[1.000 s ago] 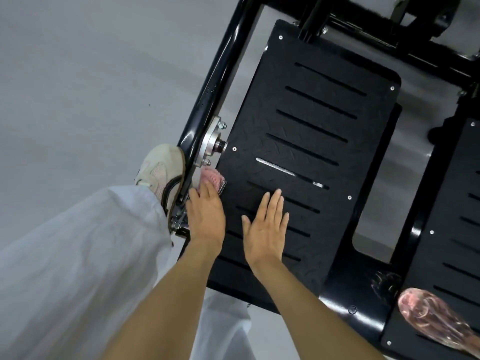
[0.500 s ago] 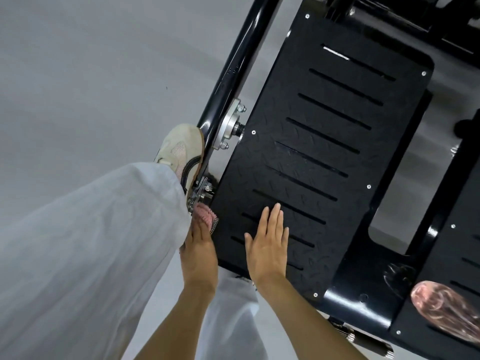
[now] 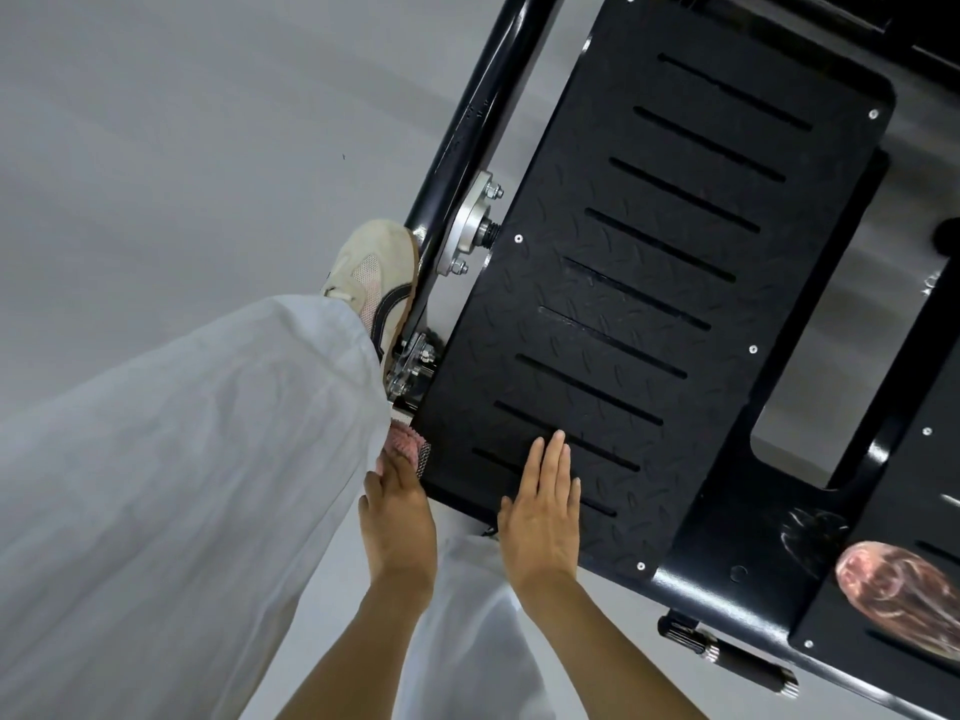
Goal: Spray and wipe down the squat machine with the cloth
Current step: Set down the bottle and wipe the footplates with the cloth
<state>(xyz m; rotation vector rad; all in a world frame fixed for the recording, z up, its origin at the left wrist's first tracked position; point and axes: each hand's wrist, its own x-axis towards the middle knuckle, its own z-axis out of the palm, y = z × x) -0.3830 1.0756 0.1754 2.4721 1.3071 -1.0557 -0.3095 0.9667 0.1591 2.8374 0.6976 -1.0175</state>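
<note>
The foot plate (image 3: 649, 330) is matt black, stamped with a diamond tread and crossed by parallel dark slots, with small silver screws (image 3: 518, 239) near its edges. The frame tube (image 3: 483, 111) is glossy black, and its flange (image 3: 470, 226) is bare silver. The cloth (image 3: 408, 445) is pink with a black-and-white mesh edge. The trousers (image 3: 182, 485) are white, and the shoe (image 3: 374, 267) is cream with a black stripe and pinkish mesh. The floor (image 3: 156, 148) is plain pale grey. The blurred object (image 3: 898, 589) at lower right is translucent pink.
</note>
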